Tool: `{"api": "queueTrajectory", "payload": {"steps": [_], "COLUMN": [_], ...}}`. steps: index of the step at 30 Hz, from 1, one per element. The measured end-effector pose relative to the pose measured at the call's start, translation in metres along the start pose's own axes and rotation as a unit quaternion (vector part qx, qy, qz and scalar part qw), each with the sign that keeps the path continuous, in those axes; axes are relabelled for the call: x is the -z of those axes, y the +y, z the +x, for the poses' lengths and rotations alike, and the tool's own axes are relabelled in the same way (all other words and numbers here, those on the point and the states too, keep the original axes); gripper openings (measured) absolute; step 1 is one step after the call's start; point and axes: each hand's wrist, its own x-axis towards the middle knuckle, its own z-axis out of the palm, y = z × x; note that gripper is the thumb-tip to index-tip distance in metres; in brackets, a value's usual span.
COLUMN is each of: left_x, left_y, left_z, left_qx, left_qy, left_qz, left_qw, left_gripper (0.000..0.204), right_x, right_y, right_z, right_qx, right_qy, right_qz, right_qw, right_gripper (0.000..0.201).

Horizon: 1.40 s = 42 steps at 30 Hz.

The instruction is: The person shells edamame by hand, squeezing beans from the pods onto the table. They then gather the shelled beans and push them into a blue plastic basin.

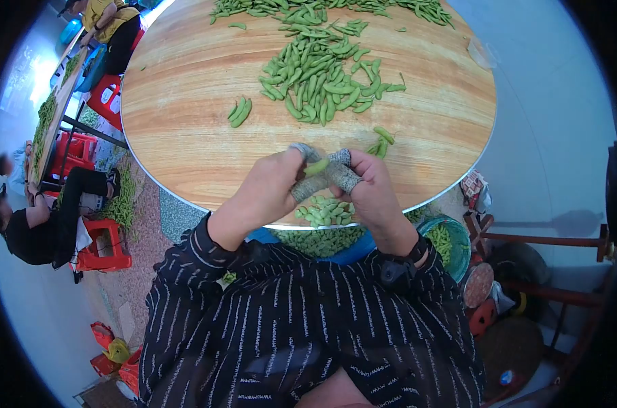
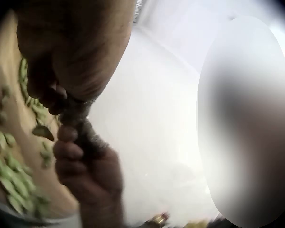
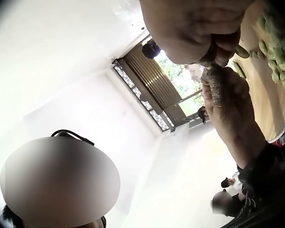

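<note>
Close over the near edge of the round table, my left hand (image 1: 266, 185) and my right hand (image 1: 375, 194) meet, fingers curled. Between them they pinch one green soybean pod (image 1: 316, 168). Grey knitted covers (image 1: 344, 178) wrap some thumbs and fingers. Below the hands lies a small heap of shelled beans (image 1: 325, 211) at the table rim. In the left wrist view, the left hand (image 2: 78, 52) overlaps the right hand (image 2: 92, 173); the pod is hidden there. The right wrist view shows the left hand (image 3: 230, 111) against the right hand (image 3: 194, 28).
A big pile of pods (image 1: 315, 81) covers the middle of the wooden table (image 1: 186, 136), with a few strays (image 1: 240, 111) to its left. Below the rim sits a blue basin of beans (image 1: 322, 242); right of it stands a green basket (image 1: 451, 238). People sit at another table on the left.
</note>
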Motion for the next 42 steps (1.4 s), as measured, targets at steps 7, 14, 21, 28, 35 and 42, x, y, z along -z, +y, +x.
{"api": "queueTrajectory", "payload": {"steps": [7, 14, 21, 28, 35, 42], "left_x": [-0.021, -0.013, -0.006, -0.018, -0.029, -0.020], "left_y": [-0.019, -0.019, -0.020, -0.023, -0.016, -0.021], "left_z": [-0.004, 0.001, 0.006, 0.001, 0.000, -0.004], "left_qx": [-0.145, 0.056, 0.110, 0.204, 0.187, 0.192], "left_qy": [0.101, 0.052, -0.040, 0.033, 0.078, 0.007], "left_qz": [0.047, -0.175, -0.219, -0.669, -0.590, -0.414], "left_qw": [0.983, 0.982, 0.969, 0.714, 0.781, 0.890], "left_gripper": [0.020, 0.008, 0.007, 0.006, 0.009, 0.013], "right_x": [-0.007, 0.002, 0.005, 0.003, -0.003, -0.002], "right_y": [-0.002, -0.002, -0.007, 0.007, 0.006, 0.006], "right_z": [-0.004, 0.000, 0.010, 0.006, 0.004, 0.001], "right_qx": [0.135, 0.125, 0.102, 0.036, 0.079, 0.178], "right_qy": [-0.017, -0.031, -0.047, 0.012, -0.022, -0.006], "right_qz": [-0.119, -0.178, -0.342, -0.114, -0.100, -0.380], "right_qw": [0.984, 0.975, 0.933, 0.993, 0.992, 0.908], "right_gripper": [0.010, 0.009, 0.014, 0.024, 0.022, 0.018]}}
